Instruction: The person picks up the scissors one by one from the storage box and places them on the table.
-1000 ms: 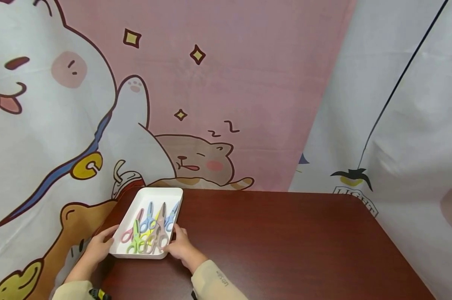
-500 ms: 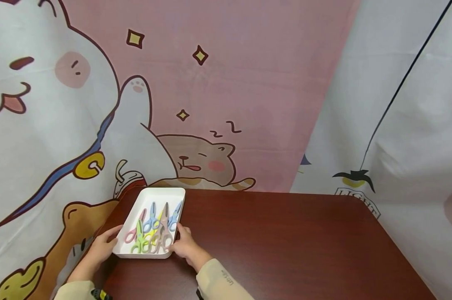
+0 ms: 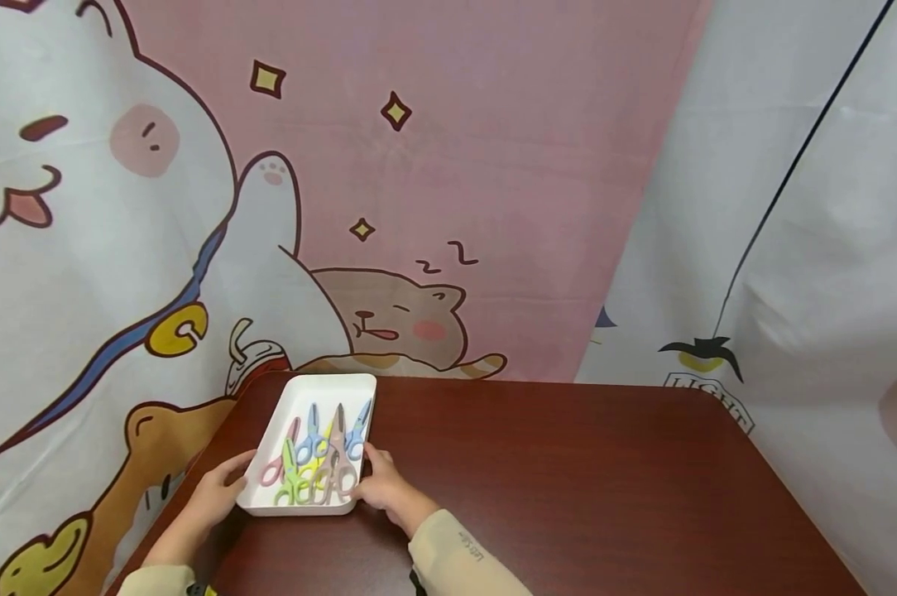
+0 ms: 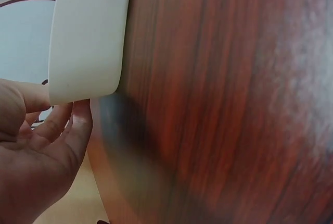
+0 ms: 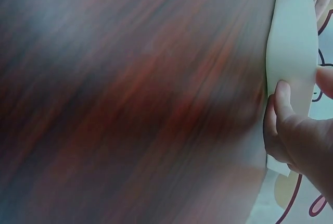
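Note:
Both hands grip a white rectangular tray (image 3: 331, 387) at the left of the table. My left hand (image 3: 216, 495) holds its near left corner, thumb at the rim and fingers tucked beneath in the left wrist view. On the opposite side, my right hand (image 3: 390, 490) pinches the wall near the front right corner. Several scissors lie inside: a green pair (image 3: 290, 457), a pink pair (image 3: 294, 430), a greyish-pink pair (image 3: 338, 430), a yellow pair partly covered by it, and two blue pairs, one left (image 3: 313, 419) and one right (image 3: 361, 420).
The dark reddish-brown wooden table (image 3: 568, 472) extends to the right of the tray. Its left edge runs close to my left hand. Behind it hangs a cloth backdrop (image 3: 523, 165) printed with cartoon animals.
The tray has slid a little to the right across the table, with both hands moving along on it. The scissors keep their places inside.

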`<state>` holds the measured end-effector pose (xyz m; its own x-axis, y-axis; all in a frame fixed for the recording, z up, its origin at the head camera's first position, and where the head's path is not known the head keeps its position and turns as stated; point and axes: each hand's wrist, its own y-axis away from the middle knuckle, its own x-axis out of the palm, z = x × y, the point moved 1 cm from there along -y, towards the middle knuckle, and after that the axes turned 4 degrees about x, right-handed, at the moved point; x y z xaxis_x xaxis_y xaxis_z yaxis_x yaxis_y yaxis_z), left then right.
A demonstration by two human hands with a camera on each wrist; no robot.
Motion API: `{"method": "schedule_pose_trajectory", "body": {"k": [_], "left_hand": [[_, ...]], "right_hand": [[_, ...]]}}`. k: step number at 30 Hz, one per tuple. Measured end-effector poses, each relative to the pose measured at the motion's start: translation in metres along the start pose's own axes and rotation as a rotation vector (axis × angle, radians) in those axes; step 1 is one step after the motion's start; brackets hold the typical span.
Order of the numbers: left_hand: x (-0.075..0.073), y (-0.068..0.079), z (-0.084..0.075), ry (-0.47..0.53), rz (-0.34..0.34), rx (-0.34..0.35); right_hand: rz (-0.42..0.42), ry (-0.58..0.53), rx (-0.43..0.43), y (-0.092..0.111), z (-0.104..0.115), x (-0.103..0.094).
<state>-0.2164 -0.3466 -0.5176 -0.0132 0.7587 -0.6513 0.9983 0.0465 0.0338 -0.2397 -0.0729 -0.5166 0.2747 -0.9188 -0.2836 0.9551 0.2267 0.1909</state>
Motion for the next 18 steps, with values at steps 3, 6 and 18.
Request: {"method": "schedule_pose_trajectory", "body": {"k": [3,6,18], "left_hand": [[0.005,0.001,-0.004,-0.007,-0.013,0.017],[0.01,0.001,-0.008,-0.029,-0.033,0.045],[0.024,0.0,-0.016,-0.052,-0.062,0.082]], "right_hand": [[0.017,0.007,0.005,0.001,-0.002,-0.006],[0.029,0.022,0.002,0.002,-0.005,-0.012],[0.063,0.021,0.002,0.005,-0.013,-0.032]]}}
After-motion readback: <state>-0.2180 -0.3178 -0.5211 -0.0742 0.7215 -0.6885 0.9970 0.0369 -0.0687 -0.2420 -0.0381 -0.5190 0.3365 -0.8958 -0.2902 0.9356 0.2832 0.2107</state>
